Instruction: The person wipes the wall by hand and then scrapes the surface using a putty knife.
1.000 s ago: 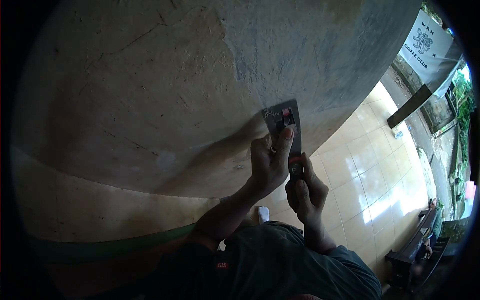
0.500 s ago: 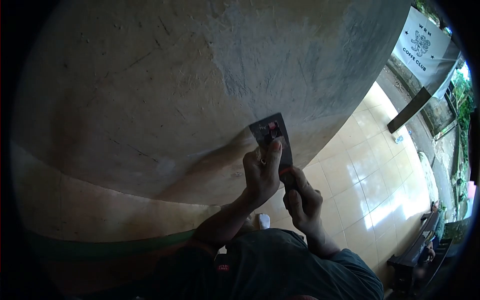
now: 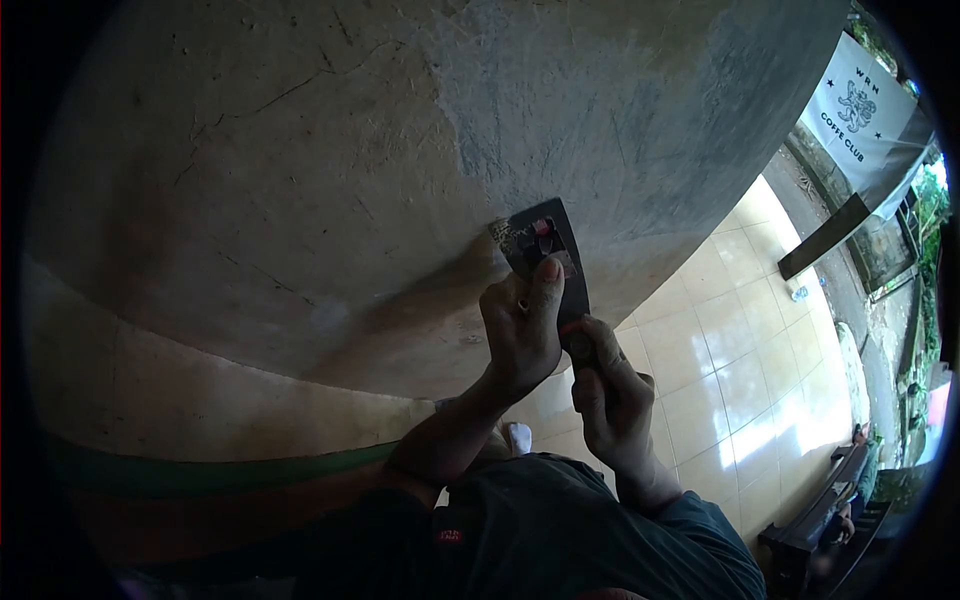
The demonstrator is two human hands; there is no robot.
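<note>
Two hands worked one tool against a rough plastered wall (image 3: 350,170). The right hand (image 3: 608,390) was closed tight around the handle of a scraper (image 3: 542,245), the handle almost wholly hidden inside the fist, with only a dark stub and a touch of red showing at the top of the grip. Just above and to the left of it, touching it, the left hand (image 3: 522,330) lay on the scraper too, its fingers bunched together and pressed on the lower part of the dark blade, one finger stretched up along the metal. Whether that hand's thumb reached behind the blade could not be told. The blade's far edge lay flat against the wall beyond the left fingertips, where pale scuffed plaster met a greyer patch. To the right of the right hand, and lower, spread a cream tiled floor (image 3: 740,370) in bright sun. Far off beyond it, up and to the right, hung a white banner (image 3: 858,100), and well below it stood a dark bench (image 3: 815,515).
</note>
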